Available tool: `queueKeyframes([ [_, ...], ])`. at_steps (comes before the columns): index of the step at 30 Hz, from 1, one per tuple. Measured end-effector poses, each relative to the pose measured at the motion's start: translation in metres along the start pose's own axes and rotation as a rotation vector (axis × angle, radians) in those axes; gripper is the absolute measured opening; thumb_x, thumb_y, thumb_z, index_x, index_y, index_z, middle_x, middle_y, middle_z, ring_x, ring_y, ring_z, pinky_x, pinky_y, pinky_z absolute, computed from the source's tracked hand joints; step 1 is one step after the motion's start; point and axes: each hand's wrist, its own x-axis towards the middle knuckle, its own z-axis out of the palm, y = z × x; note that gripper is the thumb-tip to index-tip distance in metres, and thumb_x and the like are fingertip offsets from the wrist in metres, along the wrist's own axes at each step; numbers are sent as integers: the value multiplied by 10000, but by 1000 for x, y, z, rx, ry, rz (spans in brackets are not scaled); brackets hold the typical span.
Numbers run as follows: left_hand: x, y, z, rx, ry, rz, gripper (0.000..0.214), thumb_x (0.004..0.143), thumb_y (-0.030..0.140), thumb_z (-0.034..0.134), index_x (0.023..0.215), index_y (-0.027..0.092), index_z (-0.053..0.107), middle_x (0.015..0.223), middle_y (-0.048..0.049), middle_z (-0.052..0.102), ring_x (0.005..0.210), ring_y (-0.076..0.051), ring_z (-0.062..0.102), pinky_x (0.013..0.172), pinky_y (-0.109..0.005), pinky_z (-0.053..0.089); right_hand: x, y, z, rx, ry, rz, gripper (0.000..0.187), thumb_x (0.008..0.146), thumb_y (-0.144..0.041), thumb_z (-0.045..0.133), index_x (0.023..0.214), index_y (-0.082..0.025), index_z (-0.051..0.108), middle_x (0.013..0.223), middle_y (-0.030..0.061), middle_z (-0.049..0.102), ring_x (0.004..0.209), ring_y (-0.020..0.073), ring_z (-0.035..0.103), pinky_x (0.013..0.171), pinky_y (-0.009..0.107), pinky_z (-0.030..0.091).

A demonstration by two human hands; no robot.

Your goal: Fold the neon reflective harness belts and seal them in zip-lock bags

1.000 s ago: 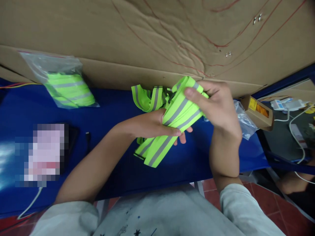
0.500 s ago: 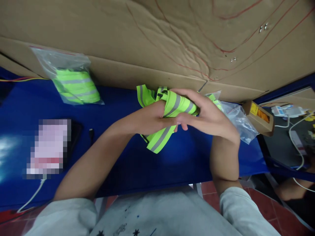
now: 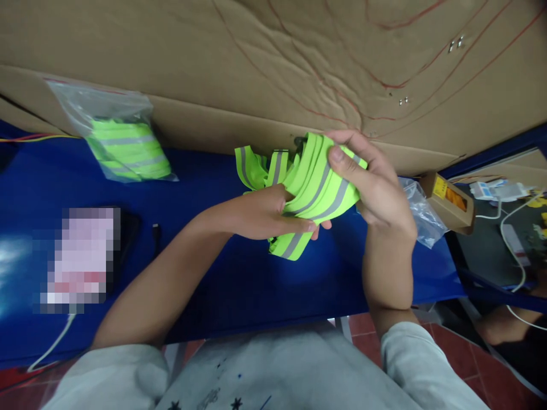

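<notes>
Between my hands is a bundle of folded neon-green reflective straps [image 3: 327, 191] with grey stripes, lifted above the blue table [image 3: 239, 285]. My left hand [image 3: 273, 213] grips its lower left side, thumb across the front and some fingers hidden behind. On the upper right side my right hand [image 3: 370, 176] pinches the folds, its thumb pressed on top. A loose strap end curls out to the left and another hangs below. A dark buckle [image 3: 299, 142] shows partly behind the folds. Further left, a clear zip bag [image 3: 123, 136] holds more folded green straps.
A phone-like device with a blurred screen [image 3: 83, 253] lies at the left with a white cable; a black plug [image 3: 156, 233] is near it. To the right are a clear plastic bag [image 3: 423, 213] and a small cardboard box [image 3: 448, 202]. A cardboard wall [image 3: 192, 68] rises behind. Another person's arm shows at far right.
My right hand has moved up and right and turned, with its thumb now on top of the straps. The bundle is raised and fanned wider, and the lower strap end has shifted right.
</notes>
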Motion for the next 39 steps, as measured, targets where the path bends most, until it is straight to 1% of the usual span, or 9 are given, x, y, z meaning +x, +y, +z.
queueKeyframes([
  [3, -3, 3, -2, 134, -34, 83, 174, 986, 240, 621, 1062, 154, 751, 1024, -63, 802, 995, -182, 763, 880, -254, 592, 3, 2, 1, -27, -72, 16, 372, 980, -594, 629, 1175, -281, 679, 942, -19, 745, 657, 125, 671, 594, 260, 582],
  [6, -4, 5, -6, 181, -19, 74, 195, 1006, 258, 598, 1089, 163, 747, 1029, -56, 801, 968, -174, 760, 859, -246, 591, 3, -1, 4, -204, 10, -131, 375, 977, -598, 632, 1115, -260, 718, 1012, 8, 759, 871, 158, 722, 795, 292, 612],
  [12, -7, 9, -10, 74, -14, 42, 178, 947, 311, 724, 1006, 161, 799, 1019, -72, 818, 947, -188, 771, 814, -243, 603, -3, -6, 9, -434, -294, -238, 637, 884, -607, 739, 1351, -183, 656, 1239, 85, 752, 1143, 282, 716, 994, 415, 576],
  [20, 5, 6, 7, -500, 131, -32, 269, 725, 236, 910, 954, 149, 799, 963, -66, 828, 944, -222, 790, 887, -313, 629, -2, -11, 11, -498, -52, -300, 419, 897, -429, 789, 1273, -268, 700, 1298, 37, 749, 1230, 286, 696, 1086, 434, 558],
  [25, 11, 10, 15, -512, 267, -93, 317, 717, 222, 910, 993, 143, 774, 951, -55, 813, 887, -208, 775, 841, -327, 631, -4, -8, 12, -388, 170, -360, 331, 926, -453, 761, 1181, -249, 710, 1173, 7, 781, 1082, 223, 730, 965, 394, 586],
  [28, 11, 8, 15, -429, 193, -75, 379, 675, 246, 948, 988, 146, 759, 923, -46, 800, 838, -186, 759, 771, -288, 619, -5, -11, 12, -379, 193, -301, 303, 901, -474, 782, 1119, -274, 718, 1098, -6, 781, 1006, 228, 728, 910, 403, 609],
  [31, 13, 4, 17, -431, 83, -40, 389, 666, 254, 962, 983, 158, 757, 941, -43, 797, 870, -188, 762, 808, -287, 619, -7, -16, 11, -408, 166, -249, 277, 929, -471, 746, 1159, -323, 704, 1182, -12, 770, 1103, 248, 718, 1005, 431, 609],
  [35, 15, -2, 27, -593, 30, 42, 280, 754, 240, 904, 991, 152, 783, 990, -85, 813, 1004, -243, 773, 938, -356, 619, -12, -25, 9, -424, 154, -341, 326, 927, -431, 756, 1229, -322, 697, 1297, 0, 740, 1260, 268, 678, 1157, 481, 544],
  [39, 10, -5, 34, -737, -149, 20, 252, 820, 334, 858, 989, 155, 805, 996, -110, 820, 1029, -277, 778, 1032, -431, 599, -20, -30, 6, -466, 195, -407, 379, 916, -468, 764, 1269, -344, 708, 1333, 14, 726, 1280, 309, 676, 1186, 540, 523],
])
